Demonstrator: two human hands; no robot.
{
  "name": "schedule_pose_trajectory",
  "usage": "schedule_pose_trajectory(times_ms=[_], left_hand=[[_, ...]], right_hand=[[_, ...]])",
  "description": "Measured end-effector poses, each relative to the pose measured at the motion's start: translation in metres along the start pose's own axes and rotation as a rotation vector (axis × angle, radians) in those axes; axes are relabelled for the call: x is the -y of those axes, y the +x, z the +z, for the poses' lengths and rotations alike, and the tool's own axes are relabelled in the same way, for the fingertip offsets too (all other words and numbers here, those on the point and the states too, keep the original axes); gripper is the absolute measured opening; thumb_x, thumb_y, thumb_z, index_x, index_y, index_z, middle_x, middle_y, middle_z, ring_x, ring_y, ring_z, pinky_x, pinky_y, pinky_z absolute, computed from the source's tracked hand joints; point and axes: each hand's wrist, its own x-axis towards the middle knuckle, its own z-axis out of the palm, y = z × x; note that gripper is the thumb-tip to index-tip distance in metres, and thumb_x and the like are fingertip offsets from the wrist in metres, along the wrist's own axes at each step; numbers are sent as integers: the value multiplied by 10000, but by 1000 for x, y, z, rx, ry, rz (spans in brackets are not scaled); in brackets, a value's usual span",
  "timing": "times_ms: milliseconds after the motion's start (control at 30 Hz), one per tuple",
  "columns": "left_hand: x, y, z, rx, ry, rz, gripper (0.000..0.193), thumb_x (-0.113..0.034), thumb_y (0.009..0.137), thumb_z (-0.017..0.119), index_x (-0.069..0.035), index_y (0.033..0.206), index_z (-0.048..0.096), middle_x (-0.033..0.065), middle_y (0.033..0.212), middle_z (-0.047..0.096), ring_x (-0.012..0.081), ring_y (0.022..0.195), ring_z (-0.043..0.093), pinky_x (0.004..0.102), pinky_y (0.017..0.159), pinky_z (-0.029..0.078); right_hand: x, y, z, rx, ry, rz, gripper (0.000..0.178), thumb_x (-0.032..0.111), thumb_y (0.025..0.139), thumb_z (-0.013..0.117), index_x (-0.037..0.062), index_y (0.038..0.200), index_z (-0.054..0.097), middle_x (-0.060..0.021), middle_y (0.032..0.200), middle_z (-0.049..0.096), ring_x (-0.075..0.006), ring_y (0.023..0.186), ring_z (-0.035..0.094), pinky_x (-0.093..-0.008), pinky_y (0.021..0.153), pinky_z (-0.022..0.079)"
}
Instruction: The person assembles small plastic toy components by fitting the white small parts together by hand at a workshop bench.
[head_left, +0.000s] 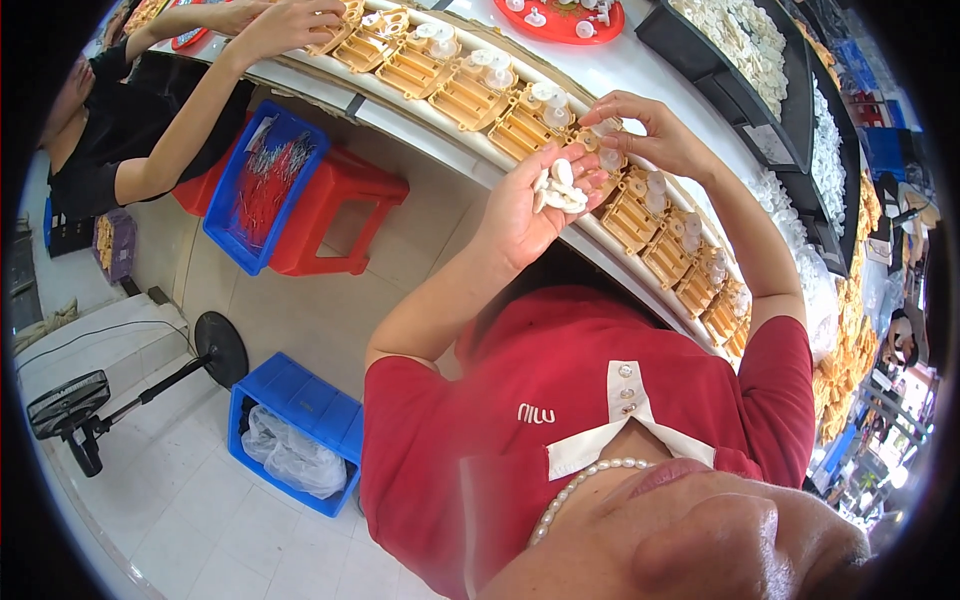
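My left hand point(522, 210) is turned palm up beside the row and cups a small heap of white plastic discs point(562, 190). Above it, my right hand point(655, 135) reaches in from the right, its thumb and fingertips closed around a translucent white plastic part point(606, 127) at one of the housings. Orange-tan plastic housings point(470, 98) stand in a long curved row along the table edge. Many of them carry similar translucent round parts point(549, 94) at their far ends. My fingers partly hide the housings between my hands.
A co-worker's hand point(285, 30) works at the row's far left. Black bins point(720, 110) of white parts stand at the right, a red tray point(560, 25) at the back. Below are a red stool point(345, 215), a blue bin point(265, 190), a blue crate point(300, 400) and a fan point(70, 405).
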Motion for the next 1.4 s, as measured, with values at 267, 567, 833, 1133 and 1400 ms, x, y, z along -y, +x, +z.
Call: schedule_pose_trajectory(times_ms=[267,567,833,1133,1400], left_hand=[[-2,-3,-6,-17,6,9,481,-253,943,451,86,1271,357,209,1241,463,328,1136,494,431,968,418],[4,-5,-3,-26,23,17,472,-249,942,454,86,1263,364,205,1229,469,328,1118,505,436,957,427],[11,-6,-4,-13,-4,19,463,-242,944,450,84,1262,363,208,1235,472,327,1114,507,439,947,434],[20,-4,4,-24,10,7,401,-287,961,405,38,1197,421,171,1127,551,272,1017,573,412,878,478],[42,16,7,125,-85,-75,389,-312,981,332,-14,1207,437,119,1134,557,248,1041,553,435,886,461]], right_hand=[[0,2,1,16,-12,22,244,126,850,616,60,1085,617,-68,1076,587,-179,1032,533,-317,918,405],[0,-1,-2,13,-93,-51,253,120,826,637,55,1070,621,-71,1033,590,-194,994,545,-321,887,417],[5,-3,-1,-8,-159,-63,257,86,767,671,56,1021,640,-74,949,621,-205,899,573,-325,816,442],[8,-15,0,-167,-519,-149,304,192,715,728,72,983,648,-76,913,611,-236,902,560,-348,792,438],[41,-48,10,-95,-421,-415,308,70,678,735,73,975,654,-35,968,622,-257,980,532,-363,842,447]])
